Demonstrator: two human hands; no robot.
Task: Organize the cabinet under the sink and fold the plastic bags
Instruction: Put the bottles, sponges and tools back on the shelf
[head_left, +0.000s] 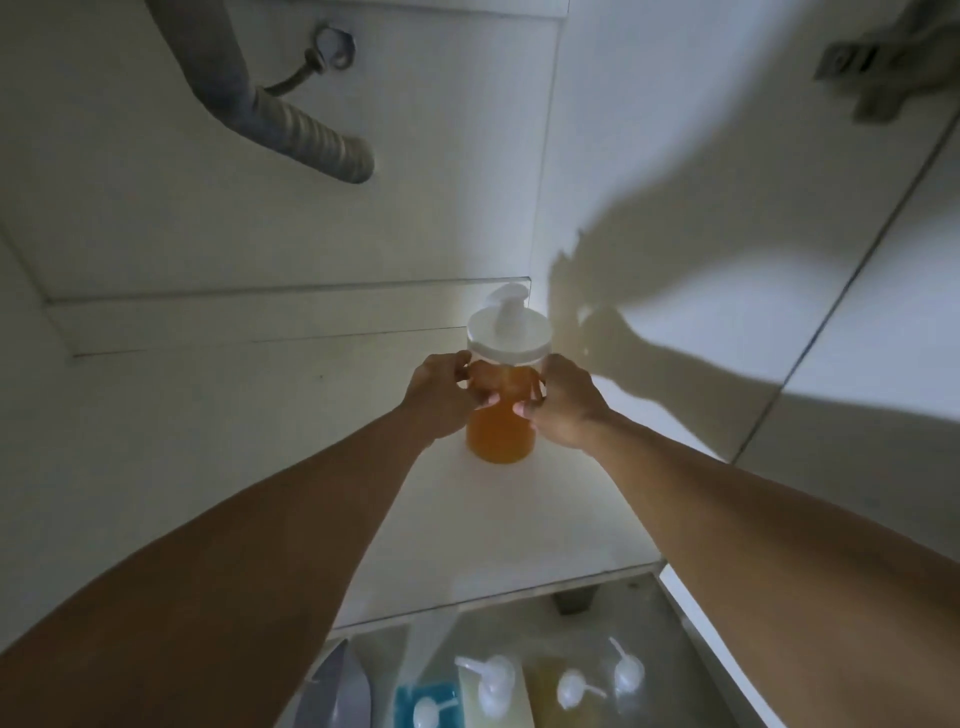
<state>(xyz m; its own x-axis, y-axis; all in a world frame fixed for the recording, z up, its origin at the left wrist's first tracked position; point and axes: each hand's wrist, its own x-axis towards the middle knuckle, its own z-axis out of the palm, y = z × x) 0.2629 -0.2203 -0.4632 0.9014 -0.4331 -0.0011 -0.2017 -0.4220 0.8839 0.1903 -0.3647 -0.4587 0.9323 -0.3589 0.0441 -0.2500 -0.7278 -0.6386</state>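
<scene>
Dispenser — between both hands' grip.

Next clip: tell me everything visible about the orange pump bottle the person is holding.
The pump bottle is a clear, plastic-looking cylinder mostly full of orange liquid, topped by a wide white lid with a white pump head. It stands upright on the white cabinet floor, near the back wall. The left hand and right hand grip its upper body from either side, fingers curled round it just below the lid.

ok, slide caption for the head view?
Both hands hold an orange-filled pump bottle upright on the cabinet floor.
</scene>
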